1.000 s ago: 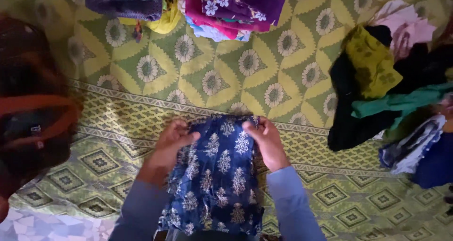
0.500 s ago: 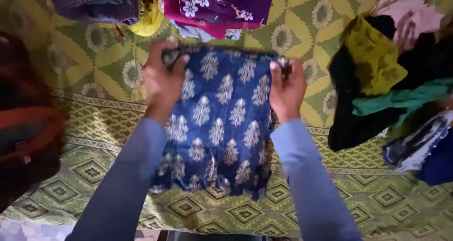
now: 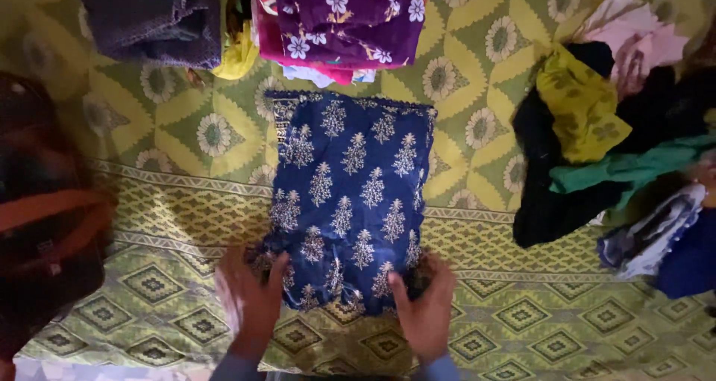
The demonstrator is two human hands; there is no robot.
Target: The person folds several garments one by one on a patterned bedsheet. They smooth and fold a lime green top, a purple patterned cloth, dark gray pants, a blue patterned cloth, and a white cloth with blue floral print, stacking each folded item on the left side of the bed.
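A dark blue garment (image 3: 350,194) with pale leaf-like prints lies spread flat on a green and yellow patterned sheet (image 3: 186,202). Its far edge reaches close to the folded piles at the top. My left hand (image 3: 250,299) grips the near left corner of the blue garment. At the near right corner my right hand (image 3: 425,306) holds the hem, thumb on top of the cloth. Both blue sleeves show only at the bottom edge.
Folded piles sit at the top: a dark purple-grey cloth (image 3: 153,19) and a purple floral cloth (image 3: 347,15) over pink and yellow ones. A loose heap of black, mustard, green, pink and blue clothes (image 3: 619,142) fills the right. A dark bag with an orange strap (image 3: 45,217) lies left.
The blue garment was held up by its top corners, carried forward and laid flat. My hands let go of the far edge and came back to its near corners.
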